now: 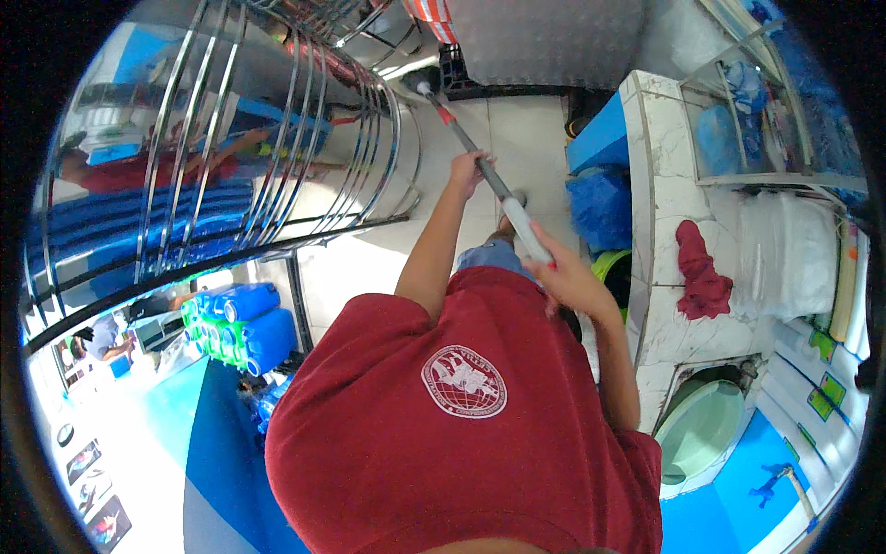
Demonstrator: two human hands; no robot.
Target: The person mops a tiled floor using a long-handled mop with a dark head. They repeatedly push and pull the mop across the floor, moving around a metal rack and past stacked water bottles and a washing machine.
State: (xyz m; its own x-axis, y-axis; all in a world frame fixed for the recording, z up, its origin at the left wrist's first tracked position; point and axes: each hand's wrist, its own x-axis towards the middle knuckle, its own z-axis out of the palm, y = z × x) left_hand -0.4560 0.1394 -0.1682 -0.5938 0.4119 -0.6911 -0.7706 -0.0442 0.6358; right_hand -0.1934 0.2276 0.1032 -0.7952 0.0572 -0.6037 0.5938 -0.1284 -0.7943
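A long-handled mop (498, 187) slants across the floor in front of me, with a grey pole, a white sleeve and red bands. Its dark head (424, 79) rests low at the far end, by the foot of the wire rack; its details are too small to make out. My left hand (468, 173) is closed round the middle of the grey pole. Closer to my body, my right hand (568, 275) grips the top end of the handle, just past the white sleeve.
A chrome wire rack (217, 138) stands left. Pale tiles (355, 268) cover the floor. At right, a tiled counter (657, 185) carries a dark red cloth (700, 270), beside a green basin (703, 429). Blue containers (245, 328) sit at lower left; a blue bag (600, 210) hangs below the counter.
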